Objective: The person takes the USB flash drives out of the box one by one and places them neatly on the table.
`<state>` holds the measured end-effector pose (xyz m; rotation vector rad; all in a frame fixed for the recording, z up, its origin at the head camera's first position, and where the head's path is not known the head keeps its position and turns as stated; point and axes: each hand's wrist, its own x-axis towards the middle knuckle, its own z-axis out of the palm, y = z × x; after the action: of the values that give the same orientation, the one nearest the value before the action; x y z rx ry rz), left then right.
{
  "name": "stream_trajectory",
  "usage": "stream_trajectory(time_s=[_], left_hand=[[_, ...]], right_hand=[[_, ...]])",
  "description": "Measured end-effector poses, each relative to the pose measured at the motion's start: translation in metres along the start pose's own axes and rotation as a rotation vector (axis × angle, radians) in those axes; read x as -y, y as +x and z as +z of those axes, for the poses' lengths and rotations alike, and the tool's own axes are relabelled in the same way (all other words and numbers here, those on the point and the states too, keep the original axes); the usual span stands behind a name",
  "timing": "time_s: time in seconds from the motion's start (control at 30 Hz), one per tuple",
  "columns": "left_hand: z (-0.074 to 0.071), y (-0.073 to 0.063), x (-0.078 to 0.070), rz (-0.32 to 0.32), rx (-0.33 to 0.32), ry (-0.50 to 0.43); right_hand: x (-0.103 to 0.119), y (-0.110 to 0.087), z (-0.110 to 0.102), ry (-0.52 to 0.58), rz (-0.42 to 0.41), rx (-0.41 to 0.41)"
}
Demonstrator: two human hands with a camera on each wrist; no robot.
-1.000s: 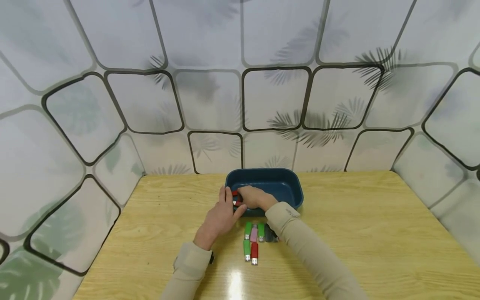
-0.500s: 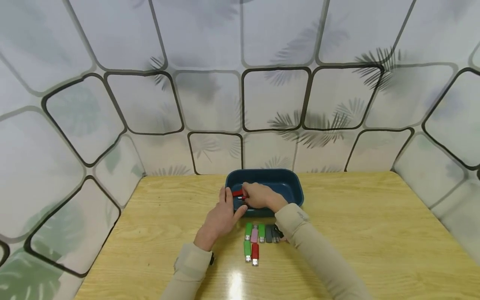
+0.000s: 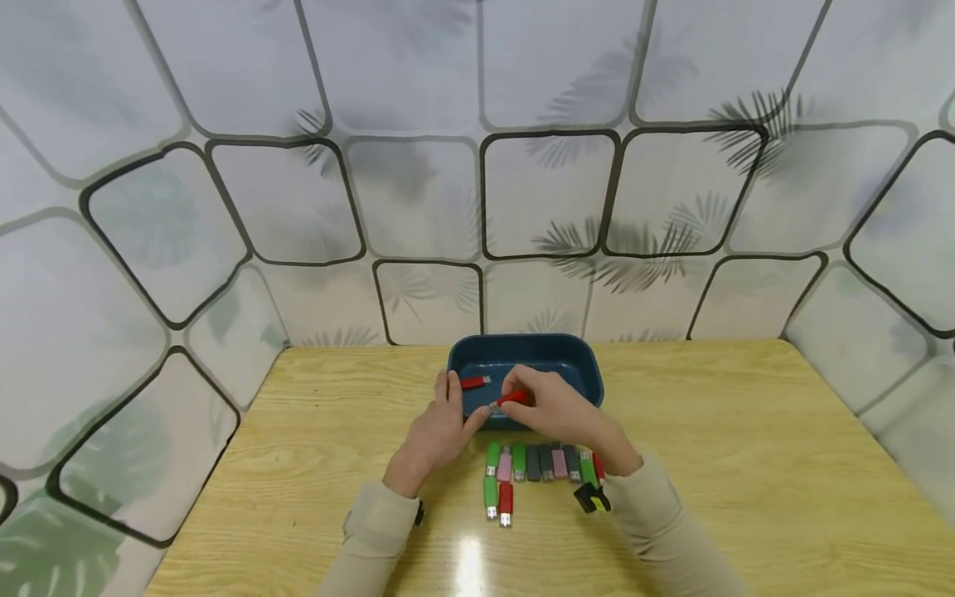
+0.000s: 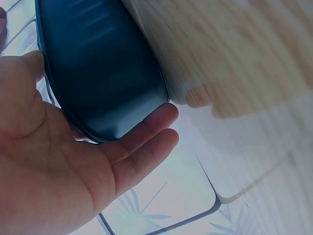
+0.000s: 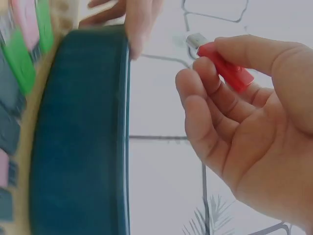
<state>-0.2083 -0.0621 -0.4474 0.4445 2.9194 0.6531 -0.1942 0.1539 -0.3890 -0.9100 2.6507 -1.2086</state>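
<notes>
In the head view, my right hand (image 3: 555,406) pinches a red USB flash drive (image 3: 513,399) between thumb and forefinger over the blue bin (image 3: 578,381). The right wrist view shows the held drive's bare metal plug (image 5: 197,41). My left hand (image 3: 436,433) rests at the bin's left front corner, thumb at the rim. Two of its fingers (image 4: 146,156) lie straight along the outer wall in the left wrist view. Another red flash drive (image 3: 473,382) lies in the bin, close to the left fingers. Part of the bin's floor is hidden by my hands.
In front of the bin, several flash drives lie side by side in a row, among them a green one (image 3: 493,458) and a pink one (image 3: 559,463). Nearer stand a green drive (image 3: 490,496) and a red drive (image 3: 506,502). A patterned cloth (image 3: 537,199) rises behind the table.
My right hand has lifted a red flash drive from the bin's left side and moved right, uncovering more of the row. My left hand has stayed at the corner.
</notes>
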Motion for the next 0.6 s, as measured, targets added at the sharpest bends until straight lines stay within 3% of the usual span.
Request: stream_trajectory(time_s=[0.33,0.6], left_hand=[[-0.001,0.001,0.0,0.0,-0.008,0.021],[-0.001,0.0,-0.001,-0.009,0.012,0.002]], right_hand=[[-0.005,-0.031,0.016,0.067,-0.037,0.01],[-0.013,-0.042,0.028,0.009,0.012,0.161]])
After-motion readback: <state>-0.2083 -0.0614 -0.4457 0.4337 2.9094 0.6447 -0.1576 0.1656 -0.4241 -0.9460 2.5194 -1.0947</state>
